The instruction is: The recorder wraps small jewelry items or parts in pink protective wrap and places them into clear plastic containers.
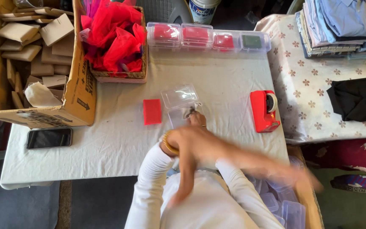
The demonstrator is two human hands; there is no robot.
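Note:
A small clear plastic box lies open in the middle of the white-covered table, its lid tipped back. My left hand, with a gold bangle on the wrist, rests at the box's near edge with fingertips on it, by a small dark object. A flat red pad lies just left of the box. My right hand is a blur, stretched out low to the right over a bin of empty clear boxes. Whether it holds anything is hidden by the blur.
A red tape dispenser stands right of the box. Several closed clear boxes line the far edge. A basket of red net fabric, a cardboard carton of brown packets and a phone lie left. Folded shirts and black cloth lie right.

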